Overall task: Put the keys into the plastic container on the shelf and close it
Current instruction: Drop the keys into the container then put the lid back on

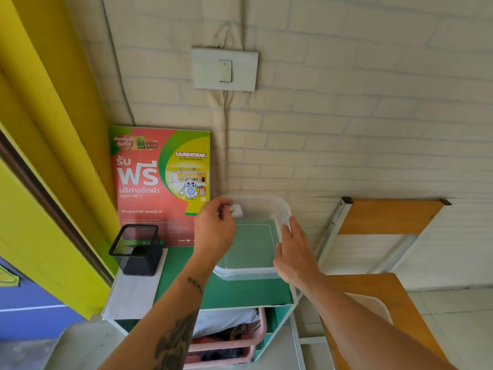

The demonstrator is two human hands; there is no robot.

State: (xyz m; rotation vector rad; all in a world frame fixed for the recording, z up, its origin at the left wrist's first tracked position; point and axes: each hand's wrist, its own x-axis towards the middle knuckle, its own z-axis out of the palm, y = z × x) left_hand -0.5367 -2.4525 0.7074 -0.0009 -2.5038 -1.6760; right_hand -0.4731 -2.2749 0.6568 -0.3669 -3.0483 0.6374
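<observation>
Clear plastic container [252, 236] on green shelf top [226, 292], straight ahead. Left hand [214, 231] pinched on something small and pale (keys?) over far-left corner; right hand [293, 252] flat-fingered, steadying right wall.

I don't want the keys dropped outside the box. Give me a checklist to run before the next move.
1. Plastic container open on top: ok, no lid on it.
2. Container interior free of clutter: ok, looks empty.
3. Right hand steadying container's right wall: ok.
4. Left hand at container's left rim, pinching small white item: ok.
5. Item is the keys: cannot tell.
6. Lid within reach: cannot tell, none visible.
</observation>
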